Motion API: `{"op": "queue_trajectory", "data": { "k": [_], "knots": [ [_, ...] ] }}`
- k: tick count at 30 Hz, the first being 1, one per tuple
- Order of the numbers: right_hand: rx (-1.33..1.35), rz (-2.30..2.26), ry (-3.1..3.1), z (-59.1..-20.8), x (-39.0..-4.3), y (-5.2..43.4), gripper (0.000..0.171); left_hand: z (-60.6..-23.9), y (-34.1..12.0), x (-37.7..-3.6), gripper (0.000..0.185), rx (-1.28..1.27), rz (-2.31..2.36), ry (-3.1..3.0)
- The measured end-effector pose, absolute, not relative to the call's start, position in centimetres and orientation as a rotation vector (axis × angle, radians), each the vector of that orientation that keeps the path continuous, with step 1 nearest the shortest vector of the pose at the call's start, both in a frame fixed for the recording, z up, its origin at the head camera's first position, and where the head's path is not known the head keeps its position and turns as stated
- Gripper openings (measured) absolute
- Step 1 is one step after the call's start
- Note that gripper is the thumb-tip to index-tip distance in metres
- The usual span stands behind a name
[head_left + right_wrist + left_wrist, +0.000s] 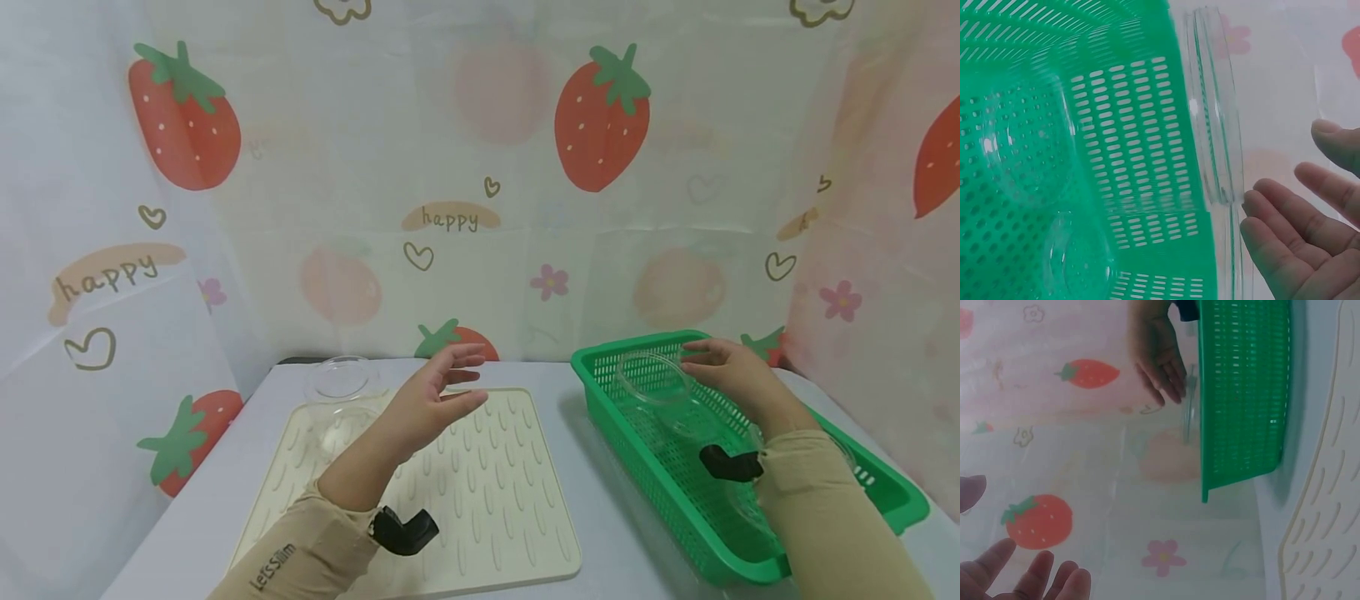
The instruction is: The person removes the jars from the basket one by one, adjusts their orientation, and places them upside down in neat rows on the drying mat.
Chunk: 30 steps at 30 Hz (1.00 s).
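Note:
My right hand (723,367) is at the far end of the green basket (637,454), its fingers loosely bent and holding nothing. Right at its fingertips is the rim of a clear round bowl (654,377). In the right wrist view the clear rims (1213,106) stand along the basket's edge, with the fingers beside them. More clear bowl shapes (1029,144) show through inside the basket. Over the cream ridged mat (495,483) my left hand (435,398) hovers, fingers spread and nothing between them. Behind that hand, two clear round bowls appear, one (341,379) at the mat's far edge, the other (347,429) on it.
A white table (600,508) carries the mat on the left and the basket on the right. Behind and at both sides hangs a pale curtain (525,167) printed with strawberries, hearts and flowers. Black wrist mounts (405,531) sit on both sleeves.

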State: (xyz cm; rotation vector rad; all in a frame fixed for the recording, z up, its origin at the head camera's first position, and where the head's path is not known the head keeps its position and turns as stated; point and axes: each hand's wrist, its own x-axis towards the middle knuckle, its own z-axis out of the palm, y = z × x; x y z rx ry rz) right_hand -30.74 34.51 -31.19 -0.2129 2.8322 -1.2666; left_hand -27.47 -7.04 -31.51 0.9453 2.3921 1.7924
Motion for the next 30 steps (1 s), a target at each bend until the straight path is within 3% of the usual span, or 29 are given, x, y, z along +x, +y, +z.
{"op": "queue_trajectory", "data": {
  "k": [21,30],
  "knots": [
    [-0.180,-1.212,2.887,-31.39,-30.23,34.14,0.058,-31.79,-7.23,-27.23,0.052,0.941,1.794,2.386],
    [-0.237,-1.091,2.858,-32.10,-30.57,34.18,0.069,-32.00,-7.22,-27.33,0.051,0.938,1.788,2.392]
  ]
}}
